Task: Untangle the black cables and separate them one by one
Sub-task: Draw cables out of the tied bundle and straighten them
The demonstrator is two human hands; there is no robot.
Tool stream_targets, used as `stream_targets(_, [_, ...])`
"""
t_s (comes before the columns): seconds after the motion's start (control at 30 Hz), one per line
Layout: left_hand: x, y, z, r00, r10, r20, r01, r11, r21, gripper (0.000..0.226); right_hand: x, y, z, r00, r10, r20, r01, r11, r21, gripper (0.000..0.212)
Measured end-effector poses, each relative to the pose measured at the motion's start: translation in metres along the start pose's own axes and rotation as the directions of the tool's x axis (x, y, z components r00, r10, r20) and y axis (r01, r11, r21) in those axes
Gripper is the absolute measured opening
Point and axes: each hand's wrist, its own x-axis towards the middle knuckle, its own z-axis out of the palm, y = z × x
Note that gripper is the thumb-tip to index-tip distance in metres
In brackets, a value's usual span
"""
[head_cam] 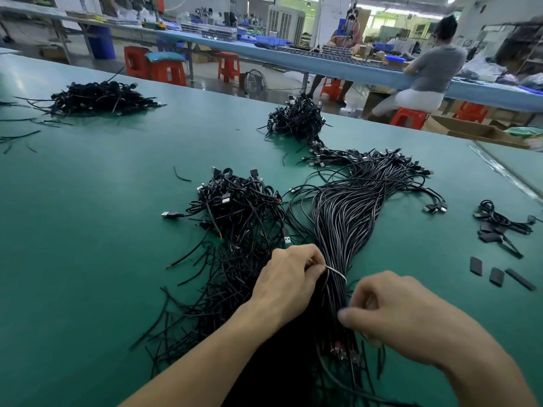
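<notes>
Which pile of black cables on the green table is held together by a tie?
The long straight bundle at the left hand: a pale tie circles it. The other piles lie loose and tangled.

The table [102, 201] is a flat teal green all over, and the cables [343, 218] on it are glossy black — silver only at the plug ends [166, 214]. Behind, the plastic stools [408, 117] are bright orange-red, the bins [270, 40] blue.
</notes>
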Motion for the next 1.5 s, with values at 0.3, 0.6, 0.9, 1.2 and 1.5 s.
stream_targets(0.3, [0.001,0.001,-0.001,0.999,-0.014,0.035,0.015,1.0,-0.005,0.006,0.032,-0.005,0.037,0.936,0.133,-0.325,-0.078,0.981,0.175,0.026])
stream_targets(0.6, [0.001,0.001,0.0,0.999,-0.026,0.026,0.026,1.0,-0.01,0.006,0.034,0.004,0.031,0.964,0.07,-0.258,0.015,0.949,0.314,0.022])
stream_targets(0.9, [-0.001,0.002,-0.001,0.998,-0.056,0.03,0.056,0.998,0.011,0.009,-0.008,0.019,-0.004,0.92,-0.373,0.119,0.265,0.817,0.512,0.014])
stream_targets(1.2, [-0.004,0.002,0.002,0.999,0.041,0.023,-0.043,0.997,0.064,0.015,-0.026,0.039,-0.009,0.964,-0.136,0.229,0.086,0.973,0.213,0.021])
stream_targets(1.5, [-0.004,0.003,0.0,0.995,0.087,-0.039,-0.084,0.993,0.081,0.019,-0.032,0.033,0.006,0.988,-0.053,0.142,0.021,0.976,0.218,0.02])
